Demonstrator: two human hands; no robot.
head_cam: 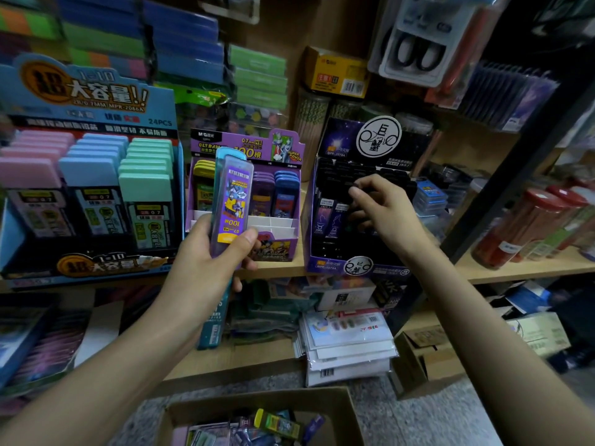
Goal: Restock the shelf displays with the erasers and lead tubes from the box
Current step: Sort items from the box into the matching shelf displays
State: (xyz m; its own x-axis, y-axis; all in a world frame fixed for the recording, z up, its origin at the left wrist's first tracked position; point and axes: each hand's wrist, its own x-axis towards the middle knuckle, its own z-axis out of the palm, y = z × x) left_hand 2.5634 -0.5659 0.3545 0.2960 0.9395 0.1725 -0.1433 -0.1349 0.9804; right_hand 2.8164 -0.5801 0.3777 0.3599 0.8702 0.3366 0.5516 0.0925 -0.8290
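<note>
Hands first: left hand (pixel 206 255) is wrapped round two flat cases at once. There's a purple lead tube (pixel 232 201) in front with my thumb across its lower end, and a teal case (pixel 225 153) stacked behind it, poking out above the purple one. I'm holding them upright in front of the purple display (pixel 283 146) in the middle of the shelf (pixel 515 268), which has yellow, purple and blue tubes standing in its rows.

Right hand (pixel 386 214) is over in the dark display (pixel 335 263) just beside it, fingers curled down onto the black-capped tubes (pixel 335 178) packed in there. It's blurry, so I honestly can't tell if I'm pinching one or only touching the caps.

Off to the left sits the big blue display (pixel 96 91) with pink, blue and green capped tubes in three columns. Cardboard box (pixel 341 410) is on the floor below me, between my arms, with a jumble of loose tubes inside and a yellow one (pixel 277 424) lying on top.
</note>
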